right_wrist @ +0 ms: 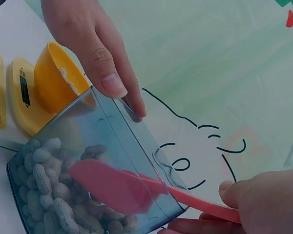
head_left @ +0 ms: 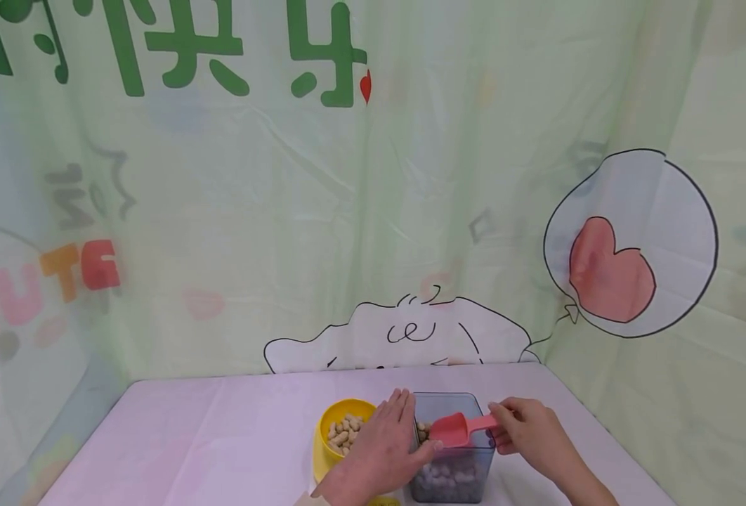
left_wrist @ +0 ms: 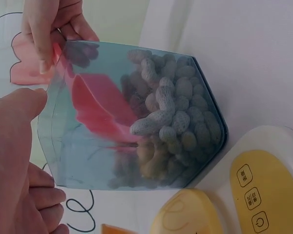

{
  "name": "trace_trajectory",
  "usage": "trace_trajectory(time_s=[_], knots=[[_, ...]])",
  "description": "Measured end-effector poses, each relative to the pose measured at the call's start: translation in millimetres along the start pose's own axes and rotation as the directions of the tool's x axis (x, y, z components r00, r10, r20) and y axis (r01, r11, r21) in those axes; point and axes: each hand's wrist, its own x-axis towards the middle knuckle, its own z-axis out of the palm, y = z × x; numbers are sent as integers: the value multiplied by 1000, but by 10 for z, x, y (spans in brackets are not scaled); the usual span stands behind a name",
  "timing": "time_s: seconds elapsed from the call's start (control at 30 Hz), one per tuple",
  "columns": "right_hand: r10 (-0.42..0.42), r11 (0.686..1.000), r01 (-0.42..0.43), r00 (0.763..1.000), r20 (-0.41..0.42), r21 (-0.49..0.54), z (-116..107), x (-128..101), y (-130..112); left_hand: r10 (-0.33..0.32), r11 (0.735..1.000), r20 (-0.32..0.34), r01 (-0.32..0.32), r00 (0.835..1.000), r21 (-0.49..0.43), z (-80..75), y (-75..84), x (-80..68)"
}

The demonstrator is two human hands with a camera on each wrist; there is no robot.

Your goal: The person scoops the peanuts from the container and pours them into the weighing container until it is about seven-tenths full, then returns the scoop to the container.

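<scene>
On a pale pink tablecloth (head_left: 221,436) before a green cartoon-printed curtain (head_left: 373,211), left hand (head_left: 382,450) gripping the clear blue-tinted plastic peanut container (head_left: 452,471), right hand (head_left: 527,432) pinching a pink plastic scoop (head_left: 458,429) inside it, yellow bowl of peanuts (head_left: 341,429) just beside, on a yellow scale (left_wrist: 254,190).

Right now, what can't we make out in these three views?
- Scoop contents: the head view is too small; in both wrist views the tinted container wall blurs the blade.
- Scale display: cut off by the left wrist frame edge; the head view hides it behind the left hand.
- Bowl fill level: left hand covers its right side.
- Right hand grip on the handle: fingers cut off in the right wrist view.
</scene>
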Motion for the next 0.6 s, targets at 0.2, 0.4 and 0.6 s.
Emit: trace_trajectory(time_s=[0.2, 0.4, 0.6], knots=[[-47, 996, 45, 999, -15, -78, -53, 0, -21, 15, 1000, -23, -15, 1000, -11, -67, -54, -73], [-180, 938, 142, 979, -93, -318, -112, -47, -116, 34, 999, -72, -32, 997, 19, -188, -204, -180], [-293, 863, 228, 953, -79, -451, -2, -158, -276, 19, 998, -135, -10, 991, 67, -281, -355, -263]])
